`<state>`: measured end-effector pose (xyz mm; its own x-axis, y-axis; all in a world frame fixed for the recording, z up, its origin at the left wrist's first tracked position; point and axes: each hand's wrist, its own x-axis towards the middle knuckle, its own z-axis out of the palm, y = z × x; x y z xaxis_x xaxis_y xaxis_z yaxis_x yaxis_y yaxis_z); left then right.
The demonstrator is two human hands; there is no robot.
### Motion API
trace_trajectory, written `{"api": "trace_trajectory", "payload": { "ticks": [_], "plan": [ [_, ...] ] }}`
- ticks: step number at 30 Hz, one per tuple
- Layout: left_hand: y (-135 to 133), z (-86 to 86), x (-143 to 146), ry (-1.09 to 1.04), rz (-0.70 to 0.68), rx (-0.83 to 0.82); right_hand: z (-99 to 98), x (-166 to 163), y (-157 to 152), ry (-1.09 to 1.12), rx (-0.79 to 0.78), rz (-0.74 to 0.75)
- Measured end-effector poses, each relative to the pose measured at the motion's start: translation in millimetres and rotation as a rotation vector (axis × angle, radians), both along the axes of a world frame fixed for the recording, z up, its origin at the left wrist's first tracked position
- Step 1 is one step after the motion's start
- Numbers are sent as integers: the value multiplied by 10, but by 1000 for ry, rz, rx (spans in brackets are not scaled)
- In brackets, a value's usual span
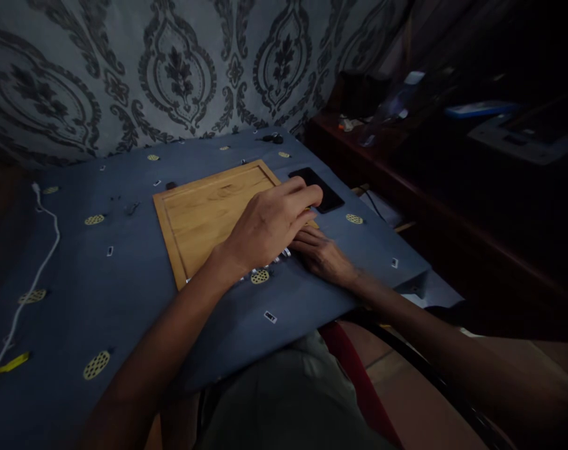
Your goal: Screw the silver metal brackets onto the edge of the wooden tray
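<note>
A wooden board (209,219) with a raised rim lies on the blue tablecloth. Over its right side is my left hand (274,219), fingers curled and drawn toward the thumb; whatever is in them, if anything, is hidden. My right hand (323,253) rests low by the board's near right corner, beneath the left fingers. Its fingers are stretched out and lie flat, their tips partly covered. Along the board's near edge, by my left wrist, show several small whitish pieces (286,252), too small to name.
Beyond the hands lies a black phone (323,190). Dark keys (272,139) sit at the table's far edge. A white cable (47,262) runs down the left side, with a yellow tag (12,364). At right stands dark furniture (405,181) with a clear bottle (396,103).
</note>
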<state>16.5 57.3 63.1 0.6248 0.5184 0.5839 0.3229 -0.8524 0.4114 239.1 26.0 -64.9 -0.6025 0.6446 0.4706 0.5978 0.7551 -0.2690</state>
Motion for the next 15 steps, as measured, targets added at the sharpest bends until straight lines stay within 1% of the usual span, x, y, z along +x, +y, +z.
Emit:
{"api": "trace_trajectory", "payload": {
  "ticks": [5,8,15],
  "plan": [
    [-15,-28,31,-22,79,39,-4,5,5,0,-6,5],
    [-19,-35,42,-30,88,25,-7,-5,12,15,9,14],
    [-20,22,24,-47,19,-44,2,-21,4,31,0,9]
  ]
}}
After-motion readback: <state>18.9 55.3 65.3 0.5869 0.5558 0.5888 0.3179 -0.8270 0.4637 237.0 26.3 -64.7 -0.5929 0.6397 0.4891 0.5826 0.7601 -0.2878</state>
